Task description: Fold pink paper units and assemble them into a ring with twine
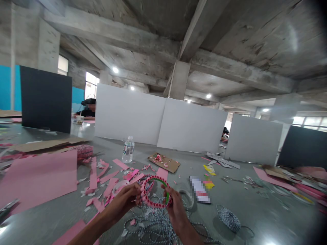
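Note:
A round ring [156,205] with a scalloped pink rim and a green inner band is held up above the table in the middle. My left hand [131,193] pinches its left side with closed fingers. On the right side, my right hand [174,200] grips the ring, with the thumb and fingers against the green band. Under the hands lies a loose tangle of grey-and-white cord [155,226]. A roll of tape [187,198] sits just right of my right hand.
A water bottle [128,149] stands behind the hands, near a cardboard piece [170,164]. Pink sheets [51,177] and scraps cover the left. A cord ball [228,218] and a pixelated flat object [200,190] lie right. White panels [130,114] stand behind; a person [89,108] sits beyond.

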The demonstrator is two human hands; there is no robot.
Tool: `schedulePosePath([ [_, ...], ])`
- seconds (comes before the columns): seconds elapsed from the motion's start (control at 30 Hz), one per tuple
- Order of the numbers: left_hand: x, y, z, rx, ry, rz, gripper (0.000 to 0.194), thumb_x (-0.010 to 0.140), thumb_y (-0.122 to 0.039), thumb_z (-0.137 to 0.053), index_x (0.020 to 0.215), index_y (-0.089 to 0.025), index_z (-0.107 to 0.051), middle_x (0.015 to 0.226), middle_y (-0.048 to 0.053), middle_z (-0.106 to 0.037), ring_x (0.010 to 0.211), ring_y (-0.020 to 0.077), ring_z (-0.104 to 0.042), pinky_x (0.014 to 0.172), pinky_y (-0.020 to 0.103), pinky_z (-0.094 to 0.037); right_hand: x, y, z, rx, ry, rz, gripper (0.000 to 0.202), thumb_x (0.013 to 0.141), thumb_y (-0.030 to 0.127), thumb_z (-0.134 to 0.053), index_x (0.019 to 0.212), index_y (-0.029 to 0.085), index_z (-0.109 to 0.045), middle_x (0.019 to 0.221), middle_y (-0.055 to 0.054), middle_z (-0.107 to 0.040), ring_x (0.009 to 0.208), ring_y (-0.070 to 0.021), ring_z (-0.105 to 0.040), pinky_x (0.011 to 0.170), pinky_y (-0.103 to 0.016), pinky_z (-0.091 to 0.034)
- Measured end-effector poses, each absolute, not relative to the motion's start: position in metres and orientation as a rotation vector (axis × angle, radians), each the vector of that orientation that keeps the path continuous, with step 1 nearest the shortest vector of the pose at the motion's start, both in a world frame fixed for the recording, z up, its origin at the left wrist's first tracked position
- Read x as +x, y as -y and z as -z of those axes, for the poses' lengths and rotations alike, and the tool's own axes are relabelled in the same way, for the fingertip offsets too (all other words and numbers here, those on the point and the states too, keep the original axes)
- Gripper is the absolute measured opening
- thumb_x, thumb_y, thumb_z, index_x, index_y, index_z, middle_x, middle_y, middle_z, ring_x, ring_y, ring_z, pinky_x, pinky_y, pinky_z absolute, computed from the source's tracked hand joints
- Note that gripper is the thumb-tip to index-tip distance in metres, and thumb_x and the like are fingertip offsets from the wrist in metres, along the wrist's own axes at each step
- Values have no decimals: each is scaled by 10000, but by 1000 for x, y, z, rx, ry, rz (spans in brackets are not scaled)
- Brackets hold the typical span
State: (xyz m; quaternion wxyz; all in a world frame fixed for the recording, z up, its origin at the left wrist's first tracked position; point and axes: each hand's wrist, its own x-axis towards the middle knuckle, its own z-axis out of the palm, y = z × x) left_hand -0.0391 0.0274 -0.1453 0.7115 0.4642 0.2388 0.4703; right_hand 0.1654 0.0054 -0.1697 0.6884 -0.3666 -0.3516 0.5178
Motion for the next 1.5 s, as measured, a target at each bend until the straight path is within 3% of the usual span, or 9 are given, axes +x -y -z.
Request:
schedulePosePath([
  [0.17,-36,-24,144,1080,-630,-1029,365,594,-450,-913,682,-157,-713,589,-40,-579,559,90,-506,583,205,-417,164,-4,173,-797,849,-1159,162,763,425,-764,675,292,-737,853,-86,-724,709,-254,-622,615,-357,-488],
  [0.37,-36,-32,153,1128,-712,-1066,467,512,-547,-922,701,-154,-754,661,8,-655,639,138,-561,622,241,-459,162,-4,177,-748,849,-1153,138,782,401,-782,798,265,-763,734,-52,-679,572,-199,-559,554,-308,-431],
  [0.6,-39,-46,171,1240,-627,-1114,370,633,-493,-882,645,-155,-734,596,-12,-613,572,118,-534,591,225,-433,161,-5,176,-713,871,-1163,204,788,464,-779,800,264,-745,749,-14,-653,587,-179,-541,539,-265,-379],
  [0.93,-36,-42,162,1113,-645,-1127,366,575,-456,-925,684,-158,-742,649,-6,-651,605,120,-565,585,217,-455,163,-4,174,-705,888,-1186,139,785,437,-774,796,300,-759,759,-37,-649,638,-223,-602,575,-307,-415],
  [1.3,-36,-35,153,946,-655,-1192,400,489,-436,-959,726,-181,-762,624,-26,-648,587,115,-575,569,207,-463,161,-8,176,-735,880,-1169,266,694,522,-823,784,280,-761,702,-18,-614,595,-213,-584,534,-306,-416],
  [1.5,-37,-32,148,928,-616,-1134,312,673,-444,-862,791,-174,-761,696,4,-686,632,133,-586,619,232,-476,156,-10,178,-796,907,-1099,322,664,543,-814,799,256,-762,665,-12,-606,544,-195,-579,516,-291,-408],
])
